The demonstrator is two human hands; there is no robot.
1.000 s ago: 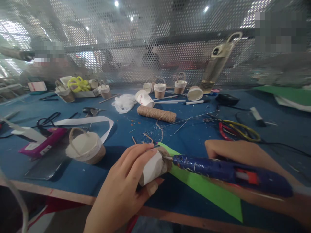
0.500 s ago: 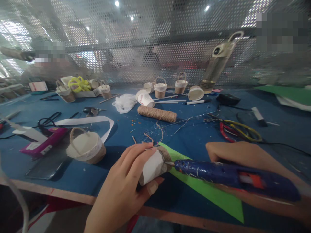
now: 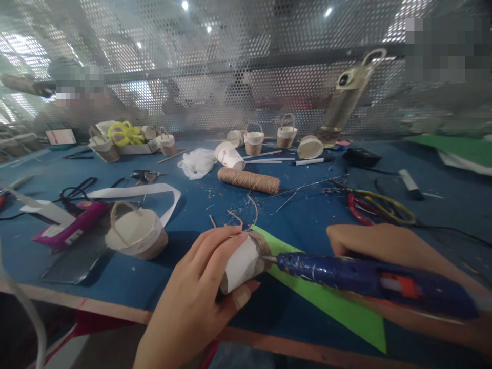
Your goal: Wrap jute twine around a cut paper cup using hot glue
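Note:
My left hand (image 3: 203, 287) is wrapped round a white paper cup (image 3: 242, 266) lying tilted, its right end wound with brown twine (image 3: 263, 244). In my right hand (image 3: 376, 243) is a blue hot glue gun (image 3: 338, 271), its metal nozzle touching or almost touching the cup by the twine. My right fingers are partly hidden behind the gun. Under the gun runs a strip of green paper (image 3: 346, 318). Left of my left hand stands a small twine-wrapped basket (image 3: 136, 233) with a handle. A spool of twine (image 3: 248, 180) lies beyond the cup.
A purple device (image 3: 73, 225), a dark phone-like slab (image 3: 73, 266) and a white paper strip (image 3: 134, 190) lie left. Red and yellow-handled pliers (image 3: 361, 207) are right. Several small baskets (image 3: 253, 143), yellow scissors (image 3: 125, 133) and a tall bottle (image 3: 342, 105) stand by the mesh screen (image 3: 215, 92).
Hardly anything differs. The glue gun and my right hand have shifted very slightly to the right in view; the nozzle stays by the cup's twine.

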